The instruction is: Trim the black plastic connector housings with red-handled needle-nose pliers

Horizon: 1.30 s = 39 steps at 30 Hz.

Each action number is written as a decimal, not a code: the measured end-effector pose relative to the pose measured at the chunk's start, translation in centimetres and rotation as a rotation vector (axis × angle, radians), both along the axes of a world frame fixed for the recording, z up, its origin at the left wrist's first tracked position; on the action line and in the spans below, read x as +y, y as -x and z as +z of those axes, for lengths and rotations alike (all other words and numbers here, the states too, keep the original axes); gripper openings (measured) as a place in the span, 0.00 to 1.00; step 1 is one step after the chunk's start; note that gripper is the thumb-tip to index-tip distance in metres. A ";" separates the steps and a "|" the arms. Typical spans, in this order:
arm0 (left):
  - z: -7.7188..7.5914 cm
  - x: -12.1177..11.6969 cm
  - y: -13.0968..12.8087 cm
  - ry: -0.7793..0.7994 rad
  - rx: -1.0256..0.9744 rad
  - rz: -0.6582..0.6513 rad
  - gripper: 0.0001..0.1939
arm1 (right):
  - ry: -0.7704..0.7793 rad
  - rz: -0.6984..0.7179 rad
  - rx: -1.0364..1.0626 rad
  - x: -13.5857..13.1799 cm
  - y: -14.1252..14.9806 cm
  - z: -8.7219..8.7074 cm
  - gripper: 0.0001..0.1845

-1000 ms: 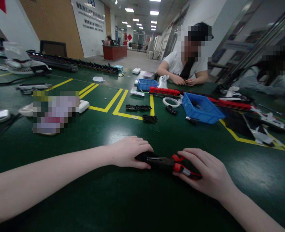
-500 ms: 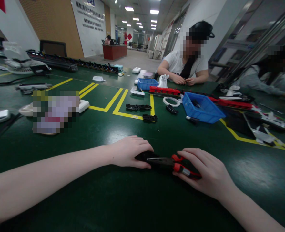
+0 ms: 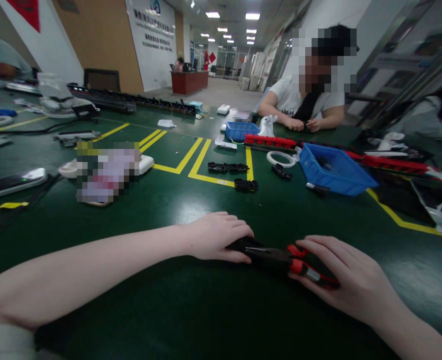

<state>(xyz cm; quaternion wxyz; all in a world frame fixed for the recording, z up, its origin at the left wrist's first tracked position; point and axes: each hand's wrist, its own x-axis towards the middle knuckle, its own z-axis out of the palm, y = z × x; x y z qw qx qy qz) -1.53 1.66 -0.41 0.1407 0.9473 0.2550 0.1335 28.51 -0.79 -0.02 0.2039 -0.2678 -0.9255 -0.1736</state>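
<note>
My left hand is closed around a small black part, mostly covered by the fingers, just above the green table. In my right hand are needle-nose pliers with red and black handles. Their jaws point left and lie against the black part; I cannot tell whether they grip it. Beyond the hands lie black plastic pieces: a longer one inside the yellow tape outline and a shorter one on its lower edge.
A blue bin holds dark parts at the right, beside a white tape roll and a red strip. A smaller blue tray stands farther back. A phone rests at the left. A co-worker sits across the table.
The view has turned slightly left, so the table things appear farther right. My hands keep their holds on the black part and the pliers, with little change between them.
</note>
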 end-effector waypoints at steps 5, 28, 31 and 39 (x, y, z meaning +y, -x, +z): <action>-0.1 0.2 0.0 -0.024 -0.001 -0.007 0.21 | 0.018 0.002 0.011 0.1 -0.3 -0.2 0.19; -0.2 0.5 -0.1 -0.006 -0.001 0.007 0.21 | 0.084 -0.022 0.065 0.2 -0.1 -0.7 0.19; -0.3 0.6 0.0 -0.023 -0.025 -0.016 0.21 | 0.129 -0.034 0.082 0.1 -0.1 -0.7 0.23; -0.4 0.8 0.1 -0.034 -0.042 -0.039 0.22 | 0.136 -0.058 0.077 0.3 -0.1 -0.9 0.24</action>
